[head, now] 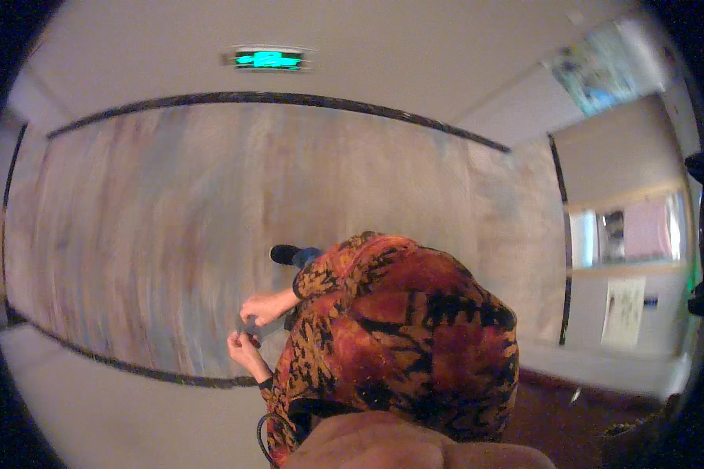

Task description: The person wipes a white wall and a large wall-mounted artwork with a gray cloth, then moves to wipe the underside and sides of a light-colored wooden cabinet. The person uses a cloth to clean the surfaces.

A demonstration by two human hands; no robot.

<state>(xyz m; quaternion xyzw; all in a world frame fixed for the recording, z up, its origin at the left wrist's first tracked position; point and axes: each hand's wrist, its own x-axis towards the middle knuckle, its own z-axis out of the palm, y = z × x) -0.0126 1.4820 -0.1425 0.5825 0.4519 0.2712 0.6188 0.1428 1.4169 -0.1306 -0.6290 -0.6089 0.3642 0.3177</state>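
My right hand [263, 309] is in front of my body, its fingers curled and pointing down towards the other hand. Just beside it, my left hand [244, 350] is raised with thumb and fingers pinched together. A small dark object [254, 339] shows at the left fingertips; blur hides what it is. Whether the right fingers also touch it, I cannot tell. The sleeves of my orange, red and black patterned top [399, 346] reach the wrists. One dark shoe [284, 254] and a bit of blue trouser leg [307, 257] show beyond the right forearm.
Wood-look flooring [170, 223] stretches around me, blurred by motion. Dark skirting [264, 97] runs along pale walls. A lit green sign [268, 60] is on the far wall. To the right are a wood-framed opening [628, 267] and a wall sheet [622, 311]. A dark loop [260, 437] hangs near my left sleeve.
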